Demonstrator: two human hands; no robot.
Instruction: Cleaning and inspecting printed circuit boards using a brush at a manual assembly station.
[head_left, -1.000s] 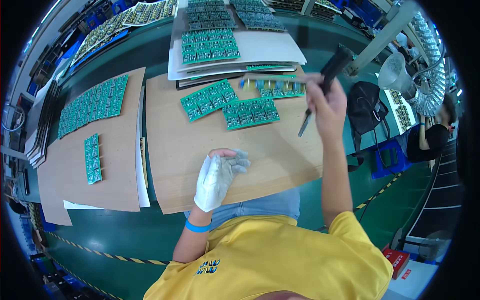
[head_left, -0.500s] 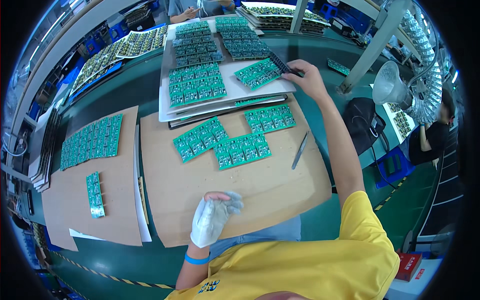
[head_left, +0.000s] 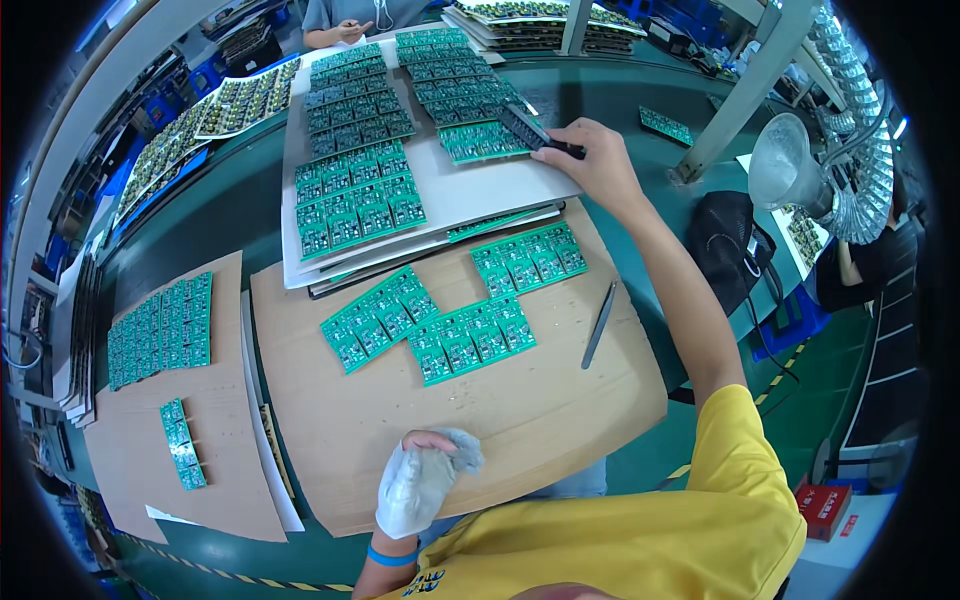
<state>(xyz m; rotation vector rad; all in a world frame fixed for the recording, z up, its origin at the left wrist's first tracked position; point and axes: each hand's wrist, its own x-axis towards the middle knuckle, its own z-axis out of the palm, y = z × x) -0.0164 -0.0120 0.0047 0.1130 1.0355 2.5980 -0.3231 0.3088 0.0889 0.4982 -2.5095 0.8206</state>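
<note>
My right hand (head_left: 592, 160) pinches the handle of a black brush (head_left: 524, 128) over the far stack. The brush head touches or hovers just above the right end of a green circuit board panel (head_left: 480, 145), which lies against the front of the right column of panels (head_left: 455, 75). A white glove with the thumb tip bare covers my left hand (head_left: 425, 480); its fingers are loosely curled, apart from the thumb, with nothing visible in them. That hand hovers above the near edge of the cardboard (head_left: 470, 420). Beyond it lie three panels, including a middle one (head_left: 472, 340).
Tweezers (head_left: 600, 325) lie on the cardboard's right side. More panels (head_left: 165, 330) and a narrow strip (head_left: 183, 443) rest on the left cardboard. A clear fume hood (head_left: 785, 165) and a metal post (head_left: 740, 95) stand at right, near a black bag (head_left: 722, 245). Another person's hands (head_left: 350, 30) show at the back.
The panel by the brush has gone from tilted and apart to lined up against the right column. My right hand has moved left with the brush. The whole view has shifted slightly.
</note>
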